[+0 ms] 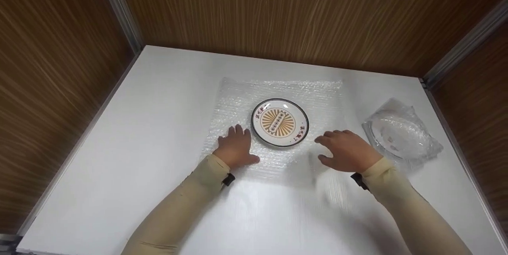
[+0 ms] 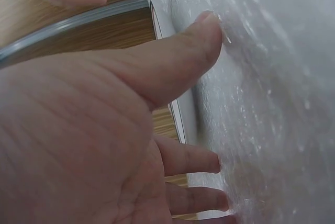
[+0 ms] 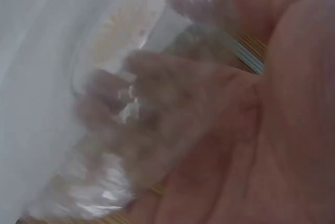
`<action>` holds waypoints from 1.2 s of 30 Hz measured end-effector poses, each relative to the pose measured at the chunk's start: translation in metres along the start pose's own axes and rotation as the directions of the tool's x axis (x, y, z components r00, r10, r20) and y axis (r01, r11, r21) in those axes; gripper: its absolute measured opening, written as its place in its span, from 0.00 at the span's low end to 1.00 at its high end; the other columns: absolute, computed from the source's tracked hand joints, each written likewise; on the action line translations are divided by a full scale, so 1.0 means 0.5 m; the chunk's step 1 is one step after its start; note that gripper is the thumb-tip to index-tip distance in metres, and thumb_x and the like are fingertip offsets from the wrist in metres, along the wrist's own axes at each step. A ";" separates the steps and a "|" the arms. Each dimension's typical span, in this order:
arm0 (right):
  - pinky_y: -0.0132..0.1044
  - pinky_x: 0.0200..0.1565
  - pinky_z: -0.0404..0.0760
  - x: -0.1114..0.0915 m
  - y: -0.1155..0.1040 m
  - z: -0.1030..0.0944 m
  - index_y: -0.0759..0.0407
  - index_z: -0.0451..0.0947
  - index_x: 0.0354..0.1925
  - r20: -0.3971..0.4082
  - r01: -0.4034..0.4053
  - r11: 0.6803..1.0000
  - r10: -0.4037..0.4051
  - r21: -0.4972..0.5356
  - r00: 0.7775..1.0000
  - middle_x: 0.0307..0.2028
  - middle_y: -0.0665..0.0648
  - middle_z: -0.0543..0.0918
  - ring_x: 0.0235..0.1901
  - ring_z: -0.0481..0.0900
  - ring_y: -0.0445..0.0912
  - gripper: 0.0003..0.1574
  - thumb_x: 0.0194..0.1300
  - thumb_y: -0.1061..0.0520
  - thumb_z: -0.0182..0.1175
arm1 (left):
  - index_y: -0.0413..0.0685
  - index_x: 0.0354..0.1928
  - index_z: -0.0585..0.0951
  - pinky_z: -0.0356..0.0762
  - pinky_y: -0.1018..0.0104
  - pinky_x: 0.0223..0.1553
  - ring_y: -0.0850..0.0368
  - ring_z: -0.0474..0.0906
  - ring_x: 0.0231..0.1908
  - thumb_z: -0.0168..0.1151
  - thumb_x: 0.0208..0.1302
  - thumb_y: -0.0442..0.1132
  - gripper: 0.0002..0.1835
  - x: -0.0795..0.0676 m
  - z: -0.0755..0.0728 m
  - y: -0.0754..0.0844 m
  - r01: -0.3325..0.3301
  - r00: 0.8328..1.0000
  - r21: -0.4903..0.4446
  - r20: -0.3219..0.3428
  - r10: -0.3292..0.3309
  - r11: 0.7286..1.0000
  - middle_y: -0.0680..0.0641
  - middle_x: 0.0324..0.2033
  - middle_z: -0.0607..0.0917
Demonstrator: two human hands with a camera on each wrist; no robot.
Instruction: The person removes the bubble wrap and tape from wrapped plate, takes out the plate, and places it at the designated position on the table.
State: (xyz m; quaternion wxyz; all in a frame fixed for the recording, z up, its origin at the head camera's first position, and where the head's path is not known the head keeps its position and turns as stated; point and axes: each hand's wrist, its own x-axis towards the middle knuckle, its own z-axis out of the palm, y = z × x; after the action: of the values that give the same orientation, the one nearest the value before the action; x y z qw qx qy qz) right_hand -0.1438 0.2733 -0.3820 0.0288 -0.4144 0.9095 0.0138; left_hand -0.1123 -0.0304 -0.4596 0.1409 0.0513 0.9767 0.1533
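Note:
A round white plate (image 1: 280, 122) with a dark rim and a golden sunburst lies face up on a sheet of bubble wrap (image 1: 238, 96). Just left of the plate, my left hand (image 1: 235, 147) rests on the sheet, fingers spread and thumb pointing right. The left wrist view shows its thumb and fingertips against the bubble wrap (image 2: 272, 109). To the right of the plate is my right hand (image 1: 345, 151), thumb apart from loosely bent fingers. In the right wrist view, clear wrap (image 3: 104, 182) covers the fingers and thumb tip, which show through it.
A wrapped plate-like bundle (image 1: 401, 134) lies at the right of the white table (image 1: 158, 128), beyond my right hand. Wood-grain panels (image 1: 278, 16) enclose the back and both sides, with metal strips (image 1: 119, 8) at the corners.

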 end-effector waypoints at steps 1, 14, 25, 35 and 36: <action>0.59 0.49 0.82 -0.013 0.000 0.001 0.65 0.84 0.53 0.014 -0.004 1.000 0.004 0.009 1.000 0.44 0.63 0.86 0.44 0.85 0.61 0.23 0.63 0.54 0.67 | 0.32 0.77 0.61 0.68 0.28 0.62 0.28 0.56 0.74 0.71 0.60 0.63 0.55 -0.001 -0.001 -0.002 0.001 1.000 0.000 0.002 -0.001 1.000 0.25 0.74 0.59; 0.46 0.35 0.82 -0.084 0.013 0.086 0.51 0.84 0.41 0.016 0.079 0.988 -0.082 0.133 0.996 0.38 0.51 0.81 0.35 0.80 0.48 0.07 0.63 0.59 0.67 | 0.32 0.77 0.60 0.66 0.28 0.65 0.28 0.53 0.75 0.69 0.62 0.62 0.54 -0.037 0.002 -0.015 0.001 1.000 -0.027 -0.001 -0.001 1.000 0.24 0.75 0.58; 0.57 0.43 0.86 -0.009 -0.010 0.096 0.62 0.83 0.48 -0.092 -0.008 0.988 0.022 0.151 0.996 0.51 0.66 0.83 0.50 0.82 0.63 0.13 0.64 0.61 0.66 | 0.29 0.60 0.77 0.82 0.44 0.44 0.36 0.76 0.51 0.75 0.53 0.64 0.47 -0.100 -0.015 -0.036 0.092 0.995 0.104 -0.048 -0.087 0.990 0.30 0.54 0.77; 0.47 0.28 0.86 -0.008 -0.028 0.134 0.65 0.82 0.38 -0.108 0.008 0.997 -0.017 -0.082 0.994 0.39 0.62 0.85 0.37 0.85 0.56 0.07 0.63 0.62 0.63 | 0.31 0.44 0.79 0.81 0.47 0.42 0.39 0.75 0.44 0.79 0.46 0.57 0.36 -0.102 -0.017 -0.042 -0.005 1.000 0.082 0.010 0.005 0.997 0.35 0.42 0.77; 0.46 0.28 0.87 -0.010 -0.028 0.138 0.66 0.82 0.37 -0.102 0.053 0.984 -0.072 -0.173 0.992 0.37 0.62 0.85 0.37 0.85 0.55 0.06 0.62 0.63 0.63 | 0.30 0.43 0.79 0.81 0.47 0.42 0.39 0.75 0.44 0.79 0.45 0.56 0.36 -0.104 -0.015 -0.042 -0.009 1.000 0.076 0.010 0.008 0.997 0.35 0.42 0.77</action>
State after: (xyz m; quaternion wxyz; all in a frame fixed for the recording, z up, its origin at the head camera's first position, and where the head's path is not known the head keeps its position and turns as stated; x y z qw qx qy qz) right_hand -0.1270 0.2711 -0.4505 -0.0554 -0.4439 0.8918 0.0678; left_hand -0.0661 -0.0600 -0.4461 0.1427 0.0616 0.9810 0.1162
